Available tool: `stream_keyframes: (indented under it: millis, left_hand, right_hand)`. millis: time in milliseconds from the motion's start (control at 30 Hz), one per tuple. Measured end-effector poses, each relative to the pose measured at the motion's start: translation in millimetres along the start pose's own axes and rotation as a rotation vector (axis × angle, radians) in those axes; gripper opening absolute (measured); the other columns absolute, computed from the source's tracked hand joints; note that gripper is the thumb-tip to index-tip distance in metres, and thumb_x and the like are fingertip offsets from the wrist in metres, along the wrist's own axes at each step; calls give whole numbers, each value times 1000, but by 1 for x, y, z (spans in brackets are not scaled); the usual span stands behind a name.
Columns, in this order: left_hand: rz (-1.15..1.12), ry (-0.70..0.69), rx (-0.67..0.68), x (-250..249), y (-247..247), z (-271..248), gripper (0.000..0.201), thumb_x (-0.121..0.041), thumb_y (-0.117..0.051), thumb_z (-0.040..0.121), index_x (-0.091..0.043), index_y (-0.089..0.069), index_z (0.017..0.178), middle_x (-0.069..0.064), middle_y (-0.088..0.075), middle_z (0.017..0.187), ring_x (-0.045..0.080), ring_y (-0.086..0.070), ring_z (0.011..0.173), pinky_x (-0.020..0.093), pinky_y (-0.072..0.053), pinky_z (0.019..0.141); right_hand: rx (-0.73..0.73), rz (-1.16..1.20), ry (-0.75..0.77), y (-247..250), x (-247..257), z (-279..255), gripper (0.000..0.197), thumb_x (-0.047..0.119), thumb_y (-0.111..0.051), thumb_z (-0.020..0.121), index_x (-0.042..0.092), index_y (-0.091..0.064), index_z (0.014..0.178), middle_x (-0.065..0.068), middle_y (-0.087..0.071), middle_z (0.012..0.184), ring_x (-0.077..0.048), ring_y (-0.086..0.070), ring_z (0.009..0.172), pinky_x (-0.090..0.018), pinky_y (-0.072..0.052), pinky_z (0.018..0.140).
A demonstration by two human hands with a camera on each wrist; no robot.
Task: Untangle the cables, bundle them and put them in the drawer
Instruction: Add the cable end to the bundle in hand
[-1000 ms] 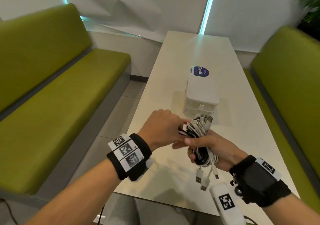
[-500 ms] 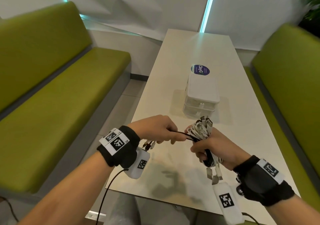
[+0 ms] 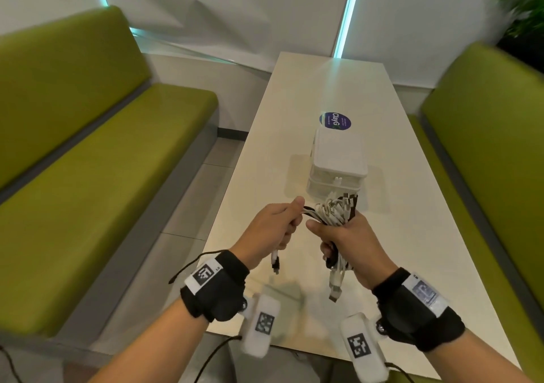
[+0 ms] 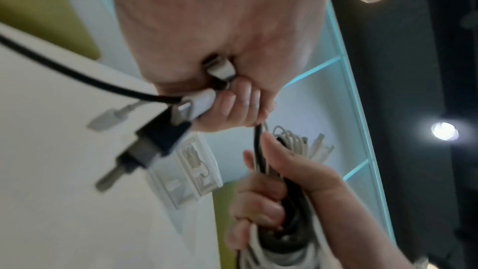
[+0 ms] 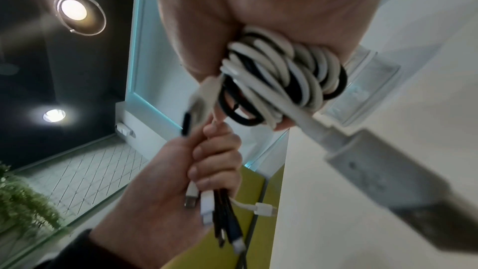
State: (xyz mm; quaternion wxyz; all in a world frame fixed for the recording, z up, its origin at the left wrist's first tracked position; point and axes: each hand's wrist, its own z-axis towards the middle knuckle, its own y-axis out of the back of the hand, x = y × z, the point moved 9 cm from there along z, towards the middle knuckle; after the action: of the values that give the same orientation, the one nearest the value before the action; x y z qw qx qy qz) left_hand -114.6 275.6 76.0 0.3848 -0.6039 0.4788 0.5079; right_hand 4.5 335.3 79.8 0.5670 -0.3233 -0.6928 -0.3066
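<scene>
My right hand (image 3: 343, 235) grips a bundle of white and black cables (image 3: 335, 213) upright above the near part of the white table (image 3: 265, 153); several plugs stick out on top and more hang below my fist. The coiled loops (image 5: 282, 81) fill my right palm. My left hand (image 3: 275, 226) grips the loose cable ends (image 3: 306, 212) that run across to the bundle, with plugs (image 3: 275, 263) dangling under it. In the left wrist view a black plug (image 4: 152, 140) and a white plug (image 4: 196, 105) poke out of my left fist. The small white drawer box (image 3: 338, 162) stands just beyond the bundle, its drawers closed.
A round blue sticker (image 3: 335, 121) lies on the table behind the box. Green benches run along both sides: left bench (image 3: 88, 162), right bench (image 3: 485, 147). A plant (image 3: 527, 11) stands at the far right corner. White wall behind with teal light strips.
My left hand has pulled the loose ends out to the left of the bundle and turned so its plugs hang down. The right hand has kept its grip and lifted slightly.
</scene>
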Motion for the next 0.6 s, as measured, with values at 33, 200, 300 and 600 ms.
stream_keyframes:
  millis: [33,200,300,600]
  left_hand:
    - [-64,4,3,0,-2,-2,45,-52,-44,96,-15,-46,71,-6,-26,57,11,-20,48,22,-20,46]
    - [51,-37,29,-6,-11,-6,47,-47,-41,100,-10,-63,80,-3,-45,56,18,-47,49,24,-42,52]
    - [203,-33,-22,-8,-7,-3,49,-48,-42,99,-9,-65,79,1,-57,58,19,-61,54,28,-45,57]
    - [245,-173,-204,-13,-19,-8,34,-39,-35,103,-22,-57,83,-9,-47,66,10,-43,54,28,-34,56]
  right_hand:
    - [-28,7,21,2,2,0,11,8,-72,84,10,-62,87,0,-46,53,-22,-44,45,-31,-41,46]
    - [-193,-29,154,30,19,9,26,6,-74,82,2,-58,103,-7,-57,65,-21,-49,47,-32,-45,45]
    - [-245,-17,171,34,18,10,29,6,-74,81,5,-58,106,-3,-59,68,-20,-51,49,-29,-44,47]
    - [-219,27,161,27,14,8,44,34,-80,77,11,-59,109,-7,-66,78,-23,-55,58,-26,-44,47]
